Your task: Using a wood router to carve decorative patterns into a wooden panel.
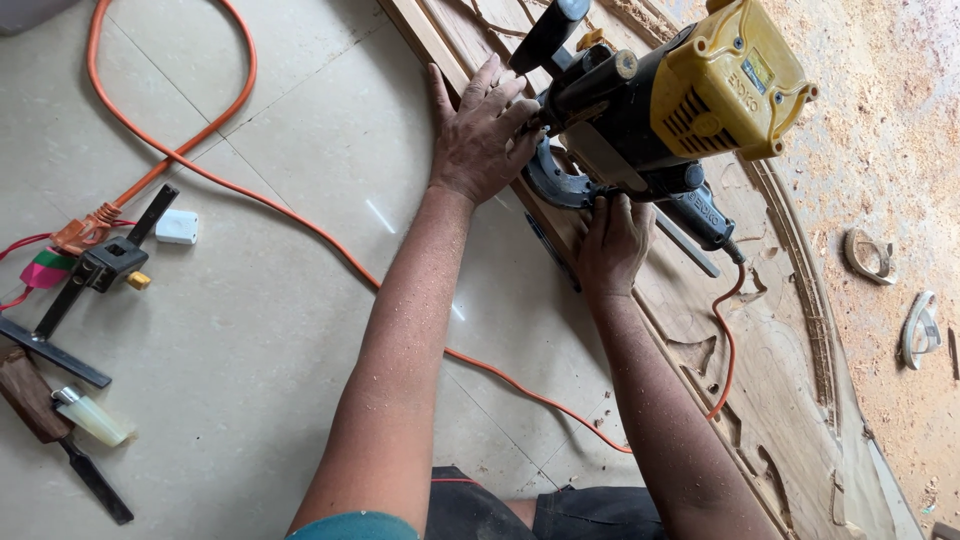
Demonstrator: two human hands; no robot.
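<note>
A yellow and black power router (690, 100) stands on a carved wooden door panel (770, 360) that lies on the floor. My left hand (485, 130) rests flat against the tool's left side, fingers spread over its black body near the panel's edge. My right hand (610, 245) grips the tool's dark base just below the motor housing. A black handle (700, 215) sticks out to the right, with an orange cord (728, 340) running from it across the carving.
An orange extension cable (200, 140) loops over the tiled floor at left. A black bar clamp (90, 280), a small white block (177, 227), a chisel (60, 425) and a pale lighter (92, 415) lie at far left. Sawdust and two metal parts (900, 300) cover the right.
</note>
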